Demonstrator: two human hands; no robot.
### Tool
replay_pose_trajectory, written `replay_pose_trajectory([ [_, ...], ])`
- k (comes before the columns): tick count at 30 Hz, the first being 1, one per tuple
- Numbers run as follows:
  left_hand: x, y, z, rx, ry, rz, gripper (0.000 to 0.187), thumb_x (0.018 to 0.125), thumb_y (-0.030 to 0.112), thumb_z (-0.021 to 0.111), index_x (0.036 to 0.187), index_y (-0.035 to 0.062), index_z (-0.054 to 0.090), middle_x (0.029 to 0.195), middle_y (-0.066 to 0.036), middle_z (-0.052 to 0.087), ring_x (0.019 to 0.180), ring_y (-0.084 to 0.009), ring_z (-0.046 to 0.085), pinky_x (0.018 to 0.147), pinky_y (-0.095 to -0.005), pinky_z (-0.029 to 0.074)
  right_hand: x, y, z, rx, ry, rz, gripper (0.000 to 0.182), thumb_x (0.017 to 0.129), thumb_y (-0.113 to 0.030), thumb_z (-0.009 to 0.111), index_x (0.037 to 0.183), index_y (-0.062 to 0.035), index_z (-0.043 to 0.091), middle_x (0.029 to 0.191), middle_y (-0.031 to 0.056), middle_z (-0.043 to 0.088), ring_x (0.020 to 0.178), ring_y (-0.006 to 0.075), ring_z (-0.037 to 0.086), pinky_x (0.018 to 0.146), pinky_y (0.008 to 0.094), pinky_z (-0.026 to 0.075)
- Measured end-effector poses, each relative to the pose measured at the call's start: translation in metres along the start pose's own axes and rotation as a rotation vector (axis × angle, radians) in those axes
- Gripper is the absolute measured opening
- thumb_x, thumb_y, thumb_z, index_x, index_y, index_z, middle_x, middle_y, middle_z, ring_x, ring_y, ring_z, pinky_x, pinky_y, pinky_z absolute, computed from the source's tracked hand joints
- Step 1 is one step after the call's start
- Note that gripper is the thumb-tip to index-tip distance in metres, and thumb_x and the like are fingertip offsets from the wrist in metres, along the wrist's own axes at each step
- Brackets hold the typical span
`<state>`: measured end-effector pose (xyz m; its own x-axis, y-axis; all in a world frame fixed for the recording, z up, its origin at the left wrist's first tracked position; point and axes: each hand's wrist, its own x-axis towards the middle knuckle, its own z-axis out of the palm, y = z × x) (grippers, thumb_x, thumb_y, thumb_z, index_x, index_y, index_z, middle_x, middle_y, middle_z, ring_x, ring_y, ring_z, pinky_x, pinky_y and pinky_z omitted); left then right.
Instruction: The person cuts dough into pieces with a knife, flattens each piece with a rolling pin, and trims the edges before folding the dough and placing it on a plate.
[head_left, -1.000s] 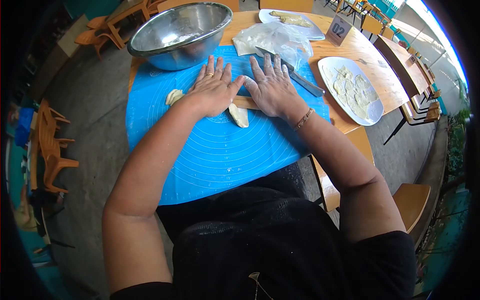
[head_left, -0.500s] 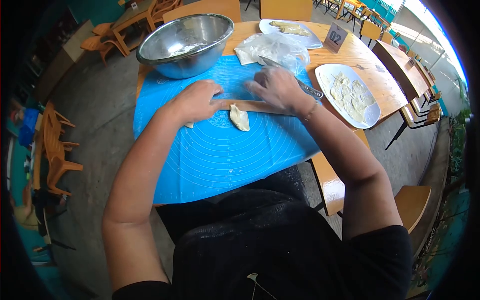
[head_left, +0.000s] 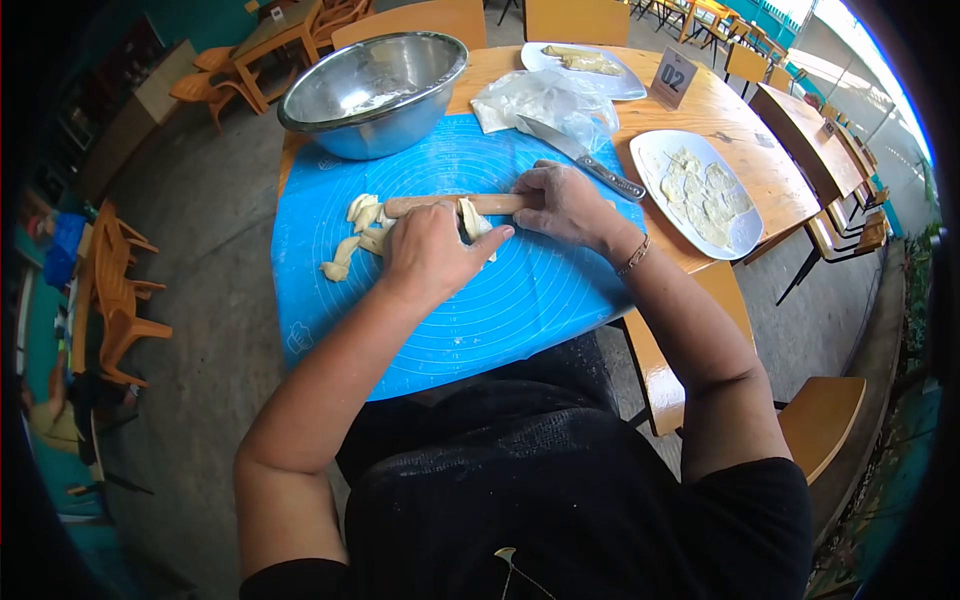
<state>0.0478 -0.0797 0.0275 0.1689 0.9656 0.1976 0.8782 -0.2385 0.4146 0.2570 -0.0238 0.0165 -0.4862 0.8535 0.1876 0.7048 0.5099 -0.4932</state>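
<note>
A wooden rolling pin (head_left: pixel 491 204) lies crosswise on the blue baking mat (head_left: pixel 500 320). My right hand (head_left: pixel 572 205) is closed around its right end. Against the pin's near side, left of its middle, is my left hand (head_left: pixel 425 250), thumb stretched out to the right and fingertips partly hidden. Between that thumb and the pin sits a piece of dough (head_left: pixel 470 217), partly covered by the hand. Several other pale dough pieces (head_left: pixel 341 260) rest to the left of my left hand, some by the pin's left end.
A steel mixing bowl (head_left: pixel 385 125) stands at the mat's far left corner. Behind my right hand lie a knife (head_left: pixel 590 165) and a plastic bag (head_left: pixel 550 100). One white plate (head_left: pixel 740 235) holds flat dough pieces; another plate (head_left: pixel 632 86) is farther back, beside a number sign (head_left: pixel 672 78).
My left hand has moved right and toward me, uncovering the dough pieces at left. The rolling pin has shifted left. My right hand has shifted slightly toward me, and more of the knife shows.
</note>
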Motion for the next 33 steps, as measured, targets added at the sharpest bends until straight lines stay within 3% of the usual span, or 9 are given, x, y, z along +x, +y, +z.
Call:
replay_pose_trajectory([
  [1, 0.0, -0.003, 0.009, -0.06, 0.134, 0.105, 0.036, 0.081, 0.031, 0.081, 0.076, -0.0012, 0.067, 0.069, -0.015, 0.069, 0.062, -0.0303, 0.066, 0.065, -0.0401, 0.053, 0.0, 0.001, 0.003, 0.022, 0.035, -0.008, 0.031, 0.074, -0.018, 0.073, 0.099, -0.0005, 0.071, 0.095, 0.0167, 0.066, 0.09, 0.033, 0.065, 0.084, 0.041, 0.052],
  [6, 0.012, -0.016, 0.014, -0.262, 0.069, -0.013, 0.032, 0.083, 0.026, 0.08, 0.077, -0.002, 0.067, 0.071, -0.013, 0.069, 0.063, -0.0205, 0.068, 0.057, -0.036, 0.052, -0.003, 0.007, -0.001, 0.106, 0.08, 0.009, 0.03, 0.074, -0.022, 0.074, 0.097, -0.0018, 0.071, 0.085, 0.0142, 0.068, 0.082, 0.0312, 0.066, 0.078, 0.0406, 0.052],
  [9, 0.017, -0.023, 0.019, -0.459, 0.029, -0.072, 0.027, 0.083, 0.022, 0.079, 0.078, -0.0012, 0.066, 0.073, -0.013, 0.07, 0.064, -0.0182, 0.068, 0.057, -0.0334, 0.053, -0.006, 0.008, -0.015, 0.384, 0.029, 0.085, 0.031, 0.079, -0.024, 0.075, 0.098, -0.0003, 0.07, 0.078, 0.0109, 0.067, 0.072, 0.023, 0.065, 0.068, 0.035, 0.052],
  [11, 0.019, -0.025, 0.024, -0.581, 0.038, -0.093, 0.025, 0.082, 0.02, 0.08, 0.079, -0.0008, 0.066, 0.073, -0.014, 0.07, 0.066, -0.0196, 0.069, 0.058, -0.0332, 0.053, -0.012, -0.014, -0.045, 0.513, -0.216, 0.326, 0.028, 0.086, -0.019, 0.073, 0.107, 0.0, 0.069, 0.084, 0.0026, 0.065, 0.071, 0.0116, 0.06, 0.065, 0.0254, 0.05],
  [13, 0.021, -0.021, 0.025, -0.958, 0.026, -0.066, 0.023, 0.085, 0.017, 0.078, 0.082, -0.0009, 0.065, 0.075, -0.011, 0.07, 0.066, -0.0154, 0.068, 0.057, -0.0279, 0.053, -0.02, -0.02, -0.049, 0.522, -0.216, 0.349, 0.027, 0.087, -0.019, 0.072, 0.107, -0.0006, 0.069, 0.082, 0.0029, 0.065, 0.068, 0.0101, 0.059, 0.059, 0.0235, 0.047],
  [17, 0.02, -0.012, 0.003, -1.009, -0.056, -0.056, 0.022, 0.088, 0.015, 0.076, 0.09, -0.0032, 0.064, 0.081, -0.012, 0.069, 0.069, -0.0164, 0.068, 0.061, -0.0284, 0.057, -0.03, -0.016, -0.052, 0.507, -0.134, 0.271, 0.028, 0.087, -0.023, 0.07, 0.101, 0.0013, 0.069, 0.077, 0.0076, 0.064, 0.067, 0.0147, 0.062, 0.059, 0.0291, 0.05],
  [19, 0.016, 0.001, -0.018, -1.107, -0.259, -0.259, 0.023, 0.089, 0.013, 0.074, 0.101, -0.0025, 0.063, 0.086, -0.011, 0.069, 0.075, -0.0175, 0.069, 0.063, -0.0292, 0.057, -0.036, -0.014, -0.049, 0.401, -0.093, 0.209, 0.027, 0.088, -0.023, 0.069, 0.102, 0.0005, 0.069, 0.081, 0.0095, 0.065, 0.071, 0.0168, 0.064, 0.062, 0.0315, 0.051],
  [24, 0.019, 0.004, -0.034, -1.069, -0.36, -0.284, 0.026, 0.087, 0.015, 0.076, 0.101, -0.0053, 0.065, 0.088, -0.014, 0.069, 0.074, -0.018, 0.067, 0.056, -0.0284, 0.055, -0.048, -0.022, -0.03, -0.507, 0.548, -0.13, 0.011, 0.085, -0.01, 0.059, 0.093, -0.006, 0.065, 0.095, 0.0143, 0.058, 0.092, 0.0317, 0.062, 0.078, 0.0451, 0.049],
  [33, 0.019, 0.03, -0.069, -0.739, -0.507, -0.137, 0.031, 0.086, 0.016, 0.076, 0.104, -0.0064, 0.065, 0.083, -0.011, 0.07, 0.065, -0.0104, 0.064, 0.048, -0.0199, 0.049, -0.054, -0.023, -0.029, -0.293, 0.63, 0.131, 0.006, 0.083, -0.01, 0.063, 0.088, -0.0084, 0.066, 0.093, 0.0152, 0.058, 0.087, 0.0355, 0.063, 0.075, 0.0457, 0.051],
])
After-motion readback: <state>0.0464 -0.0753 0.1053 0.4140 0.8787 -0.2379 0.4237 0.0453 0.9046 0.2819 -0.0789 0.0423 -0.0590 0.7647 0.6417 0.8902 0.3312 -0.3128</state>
